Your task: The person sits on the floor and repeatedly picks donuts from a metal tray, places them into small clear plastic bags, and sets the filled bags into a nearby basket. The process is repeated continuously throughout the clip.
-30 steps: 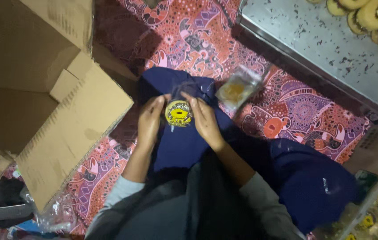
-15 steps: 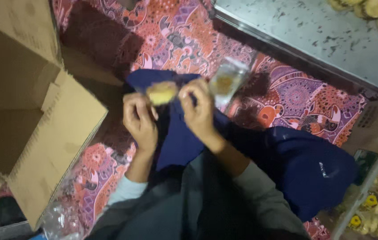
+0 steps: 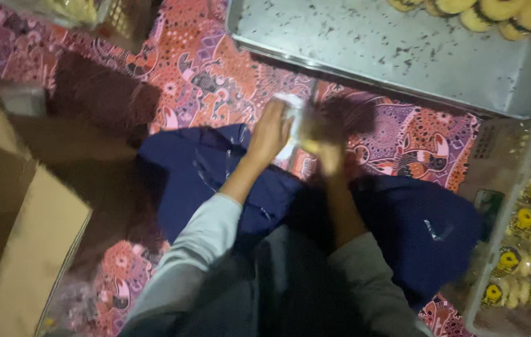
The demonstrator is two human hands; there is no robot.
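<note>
Both my hands meet over the patterned mat just past my knees. My left hand and my right hand hold a clear plastic packet between them; the packet is blurred and its contents cannot be made out. Dark blue cloth covers my lap and legs beneath the hands. Grey sleeves reach down both forearms.
A metal tray lies ahead, with round yellow pastries at its far right corner. A crate of wrapped pastries stands at the right. An open cardboard box sits at the left on the red patterned mat.
My hands have moved forward and to the right, off the blue cloth, and closed together on the plastic packet that lay on the mat. The view has shifted toward the tray.
</note>
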